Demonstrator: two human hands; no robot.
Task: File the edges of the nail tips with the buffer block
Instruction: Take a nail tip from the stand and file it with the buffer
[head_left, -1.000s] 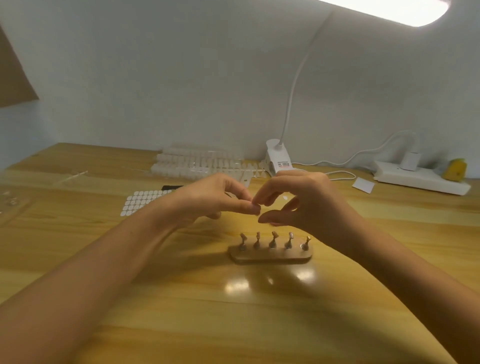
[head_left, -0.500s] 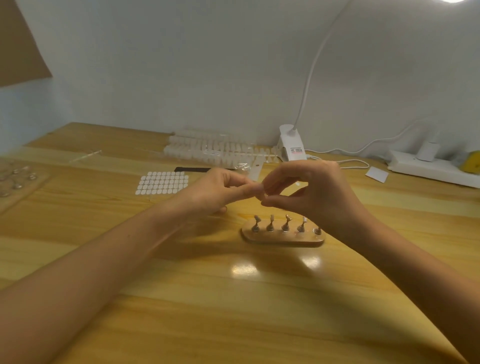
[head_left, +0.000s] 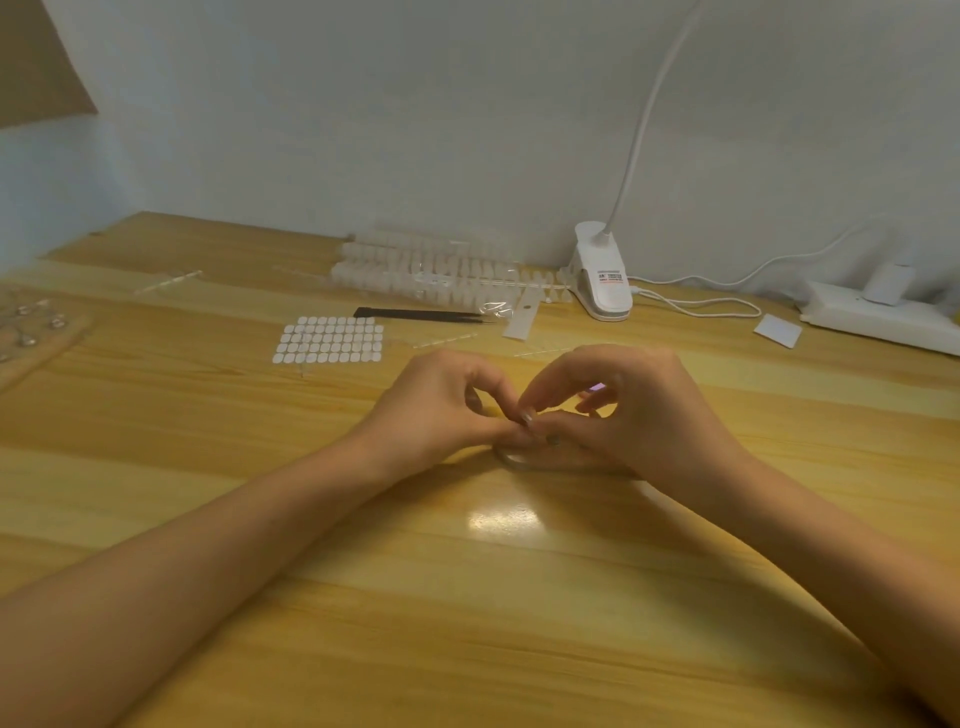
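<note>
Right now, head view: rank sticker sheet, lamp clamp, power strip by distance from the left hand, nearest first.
From the left hand:
1. Sticker sheet, behind it to the left.
2. Lamp clamp, back right by the wall.
3. Power strip, far right.

Nail tip strips (head_left: 426, 265) lie along the bench's (head_left: 467, 597) back edge, with the clip lamp (head_left: 602, 283) just right of them and the power strip (head_left: 878, 318) toward the back right corner. Tweezers (head_left: 421, 314) lie before the strips, and the adhesive dot sheet (head_left: 328, 340) lies before the tweezers. Mid-bench, the left hand (head_left: 441, 410) and right hand (head_left: 641, 410) meet over the nail stand (head_left: 511, 460).
</note>
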